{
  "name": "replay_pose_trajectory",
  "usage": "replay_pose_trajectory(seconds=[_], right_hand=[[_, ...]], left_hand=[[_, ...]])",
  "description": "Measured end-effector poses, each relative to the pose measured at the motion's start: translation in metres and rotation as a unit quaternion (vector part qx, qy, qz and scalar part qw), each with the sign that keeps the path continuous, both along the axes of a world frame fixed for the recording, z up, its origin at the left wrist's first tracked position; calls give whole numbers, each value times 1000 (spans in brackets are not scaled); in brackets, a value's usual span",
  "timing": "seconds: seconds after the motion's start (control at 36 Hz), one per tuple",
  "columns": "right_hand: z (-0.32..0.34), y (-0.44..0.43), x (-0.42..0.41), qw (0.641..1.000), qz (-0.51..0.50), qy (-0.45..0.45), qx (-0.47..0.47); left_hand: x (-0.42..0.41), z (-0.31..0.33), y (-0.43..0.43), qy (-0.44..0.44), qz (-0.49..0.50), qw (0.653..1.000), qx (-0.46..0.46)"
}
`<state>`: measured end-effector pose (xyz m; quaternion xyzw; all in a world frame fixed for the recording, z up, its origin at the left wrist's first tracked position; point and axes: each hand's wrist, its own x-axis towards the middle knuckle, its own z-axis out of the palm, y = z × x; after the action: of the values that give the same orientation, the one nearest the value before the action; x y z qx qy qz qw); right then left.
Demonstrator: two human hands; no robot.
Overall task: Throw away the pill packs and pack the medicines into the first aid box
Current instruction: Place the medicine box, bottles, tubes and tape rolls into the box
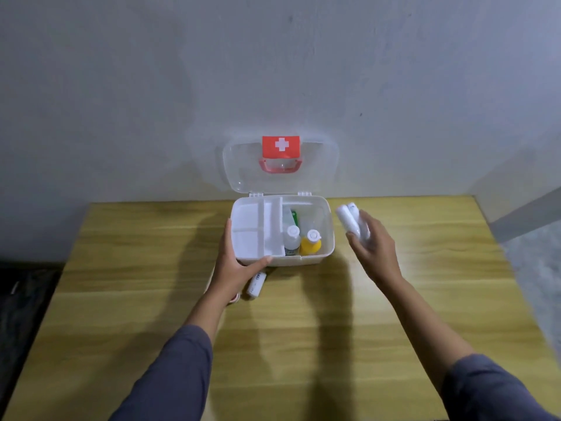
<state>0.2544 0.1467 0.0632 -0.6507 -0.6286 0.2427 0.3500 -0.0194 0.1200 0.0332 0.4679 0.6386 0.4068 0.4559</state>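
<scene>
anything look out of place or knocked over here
Only one thing: a white tube lies on its side on the table, outside the first aid box, partly under the left hand. No spills or damage show.

Table [303, 344]: wood-grain top, yellowish, smooth, with a low sheen. First aid box [326, 238]: white, smooth plastic with a slightly translucent wall. Its inner tray [258, 229], at left: opaque white plastic, matt. Lid [243, 165]: clear glossy plastic, with a red plastic handle [280, 168]. Inside the box, the yellow bottle [310, 245] and the clear bottle [291, 241] are smooth plastic with white caps. The white tubes [349, 220] at right are smooth and glossy. Wall [121, 86] at far: matt, painted, slightly rough. Sleeves [170, 378]: grey matt cloth.
</scene>
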Motion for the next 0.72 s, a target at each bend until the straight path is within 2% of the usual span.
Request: replay_pose_trajectory(seconds=[0.08, 0.17, 0.36, 0.56, 0.72], right_hand=[[19, 12, -11, 995, 83, -36, 34], [29, 28, -20, 983, 151, -102, 0], [33, 56, -29, 962, 197, -176, -66], [33, 58, -40, 956, 216, -168, -104], [28, 54, -40, 969, 191, -137, -75]], left_hand=[[-1, 0, 0, -2, -5, 1000, 2], [-1, 0, -1, -9, -6, 1000, -2], [-1, 3, -1, -4, -10, 1000, -10], [-1, 5, -2, 0, -12, 1000, -15], [0, 7, -3, 1, -10, 1000, -13]])
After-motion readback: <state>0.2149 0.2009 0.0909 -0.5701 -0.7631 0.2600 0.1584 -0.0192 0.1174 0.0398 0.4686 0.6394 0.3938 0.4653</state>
